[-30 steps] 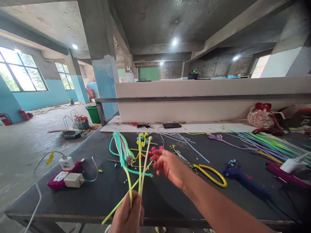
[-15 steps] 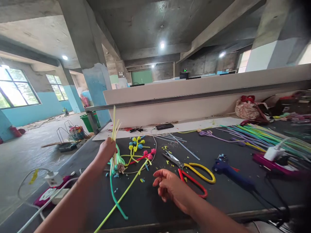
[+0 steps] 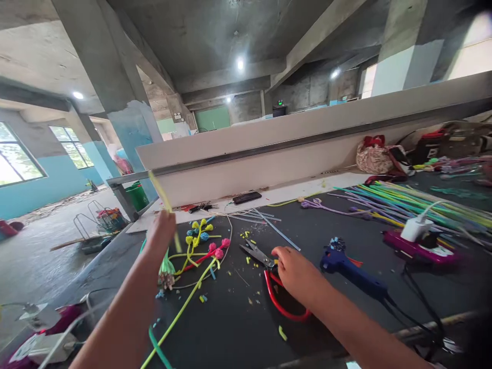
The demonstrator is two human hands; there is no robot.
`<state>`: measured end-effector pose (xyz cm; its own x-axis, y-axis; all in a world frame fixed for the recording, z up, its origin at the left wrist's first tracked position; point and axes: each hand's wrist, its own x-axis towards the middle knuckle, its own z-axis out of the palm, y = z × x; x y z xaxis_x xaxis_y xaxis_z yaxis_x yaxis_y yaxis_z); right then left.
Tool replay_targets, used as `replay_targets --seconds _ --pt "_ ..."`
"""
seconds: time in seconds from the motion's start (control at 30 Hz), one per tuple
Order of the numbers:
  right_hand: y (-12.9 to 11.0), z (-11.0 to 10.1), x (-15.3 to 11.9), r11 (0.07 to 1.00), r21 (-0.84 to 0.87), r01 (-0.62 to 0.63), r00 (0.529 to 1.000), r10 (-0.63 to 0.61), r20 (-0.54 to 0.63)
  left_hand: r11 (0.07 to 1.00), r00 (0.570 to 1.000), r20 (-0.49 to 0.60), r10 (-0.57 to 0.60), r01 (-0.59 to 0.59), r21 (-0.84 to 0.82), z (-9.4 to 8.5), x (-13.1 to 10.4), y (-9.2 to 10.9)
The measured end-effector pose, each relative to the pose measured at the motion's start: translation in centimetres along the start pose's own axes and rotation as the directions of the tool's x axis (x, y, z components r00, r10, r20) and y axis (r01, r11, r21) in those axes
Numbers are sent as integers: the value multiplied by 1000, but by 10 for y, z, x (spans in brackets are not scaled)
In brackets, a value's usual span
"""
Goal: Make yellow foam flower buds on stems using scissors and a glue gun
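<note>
My left hand (image 3: 163, 230), blurred, is closed round pale yellow pipe cleaners (image 3: 161, 192) that stick up above the fist. Just beneath it is a light green pipe-cleaner bundle (image 3: 166, 266) with its cut ends towards me; whether the hand holds it too is unclear. My right hand (image 3: 294, 266) grips the scissors (image 3: 258, 253) near the pivot and covers most of the yellow handle. The red handle (image 3: 282, 310) shows below the hand, while the blades point left, slightly apart. Between the hands lie yellow and blue pipe-cleaner buds (image 3: 198, 233) and a pink-budded red stem (image 3: 203, 259).
A blue glue gun (image 3: 353, 271) lies right of the scissors. Beyond it are a purple power strip (image 3: 418, 251) and many coloured pipe cleaners (image 3: 392, 202). A phone (image 3: 247, 197) lies near the back partition (image 3: 246, 164). Another power strip (image 3: 49, 328) sits at left.
My right hand has moved onto the scissors, and their red handle has shifted. My left hand has drawn yellow pipe cleaners along to the left. The view has turned slightly right.
</note>
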<state>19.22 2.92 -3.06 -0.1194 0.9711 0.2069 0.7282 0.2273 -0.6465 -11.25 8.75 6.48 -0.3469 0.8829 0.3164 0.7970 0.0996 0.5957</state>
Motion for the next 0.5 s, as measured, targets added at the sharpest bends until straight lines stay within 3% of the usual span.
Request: replay_targets --seconds 0.13,0.23,0.33,0.5 --pt "18 0 -6 969 -247 -25 1000 25 -2 989 950 310 19 28 -145 72 -37 35" --pt "26 2 -12 938 -345 -18 1000 24 13 962 891 446 79 49 -268 111 -65 42" --pt "33 2 -14 918 -396 -8 999 24 35 926 863 495 103 99 -365 125 -73 31" --pt "40 3 -7 903 -429 -35 996 67 61 872 796 600 79 236 -429 124 -68 12"
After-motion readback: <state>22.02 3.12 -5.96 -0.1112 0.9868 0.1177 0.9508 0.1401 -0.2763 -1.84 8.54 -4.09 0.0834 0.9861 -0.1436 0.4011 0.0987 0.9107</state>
